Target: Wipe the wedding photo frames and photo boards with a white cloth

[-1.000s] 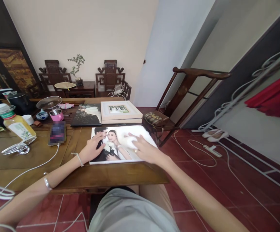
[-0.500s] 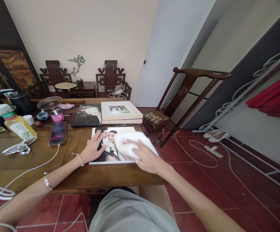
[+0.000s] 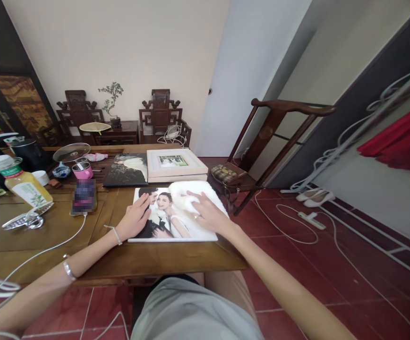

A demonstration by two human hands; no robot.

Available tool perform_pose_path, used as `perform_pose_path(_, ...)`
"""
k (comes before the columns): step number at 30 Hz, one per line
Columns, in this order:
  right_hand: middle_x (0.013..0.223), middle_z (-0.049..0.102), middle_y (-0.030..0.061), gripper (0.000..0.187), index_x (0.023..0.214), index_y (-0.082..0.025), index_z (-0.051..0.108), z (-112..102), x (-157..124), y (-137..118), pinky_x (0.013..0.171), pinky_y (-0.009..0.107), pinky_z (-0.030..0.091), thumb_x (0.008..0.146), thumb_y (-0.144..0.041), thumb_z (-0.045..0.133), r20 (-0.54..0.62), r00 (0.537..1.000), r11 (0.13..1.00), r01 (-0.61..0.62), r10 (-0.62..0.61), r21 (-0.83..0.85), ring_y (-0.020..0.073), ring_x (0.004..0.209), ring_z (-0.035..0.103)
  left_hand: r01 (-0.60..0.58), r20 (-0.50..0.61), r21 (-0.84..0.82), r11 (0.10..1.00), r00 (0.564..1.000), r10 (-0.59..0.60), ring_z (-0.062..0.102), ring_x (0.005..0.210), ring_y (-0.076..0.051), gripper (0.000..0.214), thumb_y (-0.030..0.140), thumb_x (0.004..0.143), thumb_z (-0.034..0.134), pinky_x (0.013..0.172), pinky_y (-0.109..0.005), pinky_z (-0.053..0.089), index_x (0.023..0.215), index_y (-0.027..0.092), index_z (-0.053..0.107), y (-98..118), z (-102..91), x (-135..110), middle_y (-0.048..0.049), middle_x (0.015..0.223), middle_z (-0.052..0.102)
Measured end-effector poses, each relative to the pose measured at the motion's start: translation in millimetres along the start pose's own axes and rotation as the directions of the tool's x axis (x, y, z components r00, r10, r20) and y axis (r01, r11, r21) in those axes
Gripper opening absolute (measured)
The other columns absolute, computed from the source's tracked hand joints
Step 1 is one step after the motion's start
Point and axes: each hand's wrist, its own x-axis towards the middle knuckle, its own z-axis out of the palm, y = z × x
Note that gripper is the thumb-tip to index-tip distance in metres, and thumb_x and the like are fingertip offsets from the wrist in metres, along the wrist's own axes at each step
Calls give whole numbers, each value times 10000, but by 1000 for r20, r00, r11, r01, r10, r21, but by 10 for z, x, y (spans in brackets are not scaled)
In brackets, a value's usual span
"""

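A flat photo panel (image 3: 160, 219) with a picture of a couple lies near the front edge of the wooden table (image 3: 187, 259). Resting on its left part is my left hand (image 3: 136, 221), fingers stretched out over the print. My right hand (image 3: 207, 212) grips a fluffy white cloth (image 3: 212, 192) against the panel's upper right area, hiding that part of the picture. Behind the panel are a stack of white framed albums (image 3: 178, 165) and a dark photo panel (image 3: 127, 167).
On the left stand a yellow-liquid bottle (image 3: 28, 182), a silver hair clip (image 3: 28, 216), a pink mug (image 3: 82, 171) and a phone (image 3: 83, 196) with a white cable. A wooden chair (image 3: 279, 111) holding a checked bag (image 3: 228, 174) is at the right.
My right hand and the cloth have moved up, away from me, uncovering more of the picture's lower right. My left hand has stayed in place on the panel.
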Motion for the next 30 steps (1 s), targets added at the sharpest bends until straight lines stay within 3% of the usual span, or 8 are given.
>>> perform_pose_path(6,1440,430,119,201,687,-177,604,-104,-695,-573,1126,606,108,624,-40,471,51,990,989,131,-135,71,296,1411,205,9,5,1,1000,1000,-9,266,1407,-246,483,333,966,246,1077,-457,327,1404,190,391,12,-13,-6,-112,1514,321)
perform_pose_path(10,1452,415,100,196,665,-185,605,-96,-860,-761,1121,626,85,596,-49,482,52,979,978,193,-197,85,315,1408,209,16,7,9,1000,1000,-16,268,1406,-253,483,314,965,242,1074,-465,329,1404,181,390,12,-19,-7,-119,1518,310)
perform_pose_path(13,1406,475,122,209,707,-180,615,-102,-720,-686,1129,586,144,639,-46,471,17,989,983,144,-146,112,291,1387,276,4,22,25,1000,1000,-5,265,1407,-252,481,278,958,249,1069,-467,337,1407,168,382,15,-26,-6,-126,1517,309)
perform_pose_path(19,1317,540,200,199,867,-138,636,-53,-141,-292,1085,543,274,771,-106,464,-29,999,999,15,-14,42,303,1301,411,28,38,41,999,999,-29,264,1407,-236,484,251,951,259,1068,-462,344,1413,145,356,37,-51,-5,-121,1513,319)
perform_pose_path(24,1280,558,209,239,962,-114,630,36,233,0,1065,520,294,803,-126,452,-66,996,998,-61,59,-34,315,1225,476,28,14,17,999,999,-29,281,1401,-231,477,249,946,285,1072,-457,344,1412,167,352,49,-50,-9,-115,1507,333)
perform_pose_path(27,1266,573,195,262,992,-118,624,49,312,60,1066,518,288,814,-121,433,-73,994,996,-84,82,-30,304,1227,476,60,3,8,998,998,-60,276,1403,-237,475,255,948,282,1072,-472,342,1410,168,353,49,-33,-8,-116,1509,328)
perform_pose_path(30,1335,507,234,256,965,-102,623,28,227,-13,1069,549,264,784,-96,443,-32,997,997,-67,66,-34,315,1311,388,83,2,5,997,997,-83,258,1409,-234,480,257,950,272,1082,-477,325,1412,148,344,40,-8,-5,-121,1515,313)
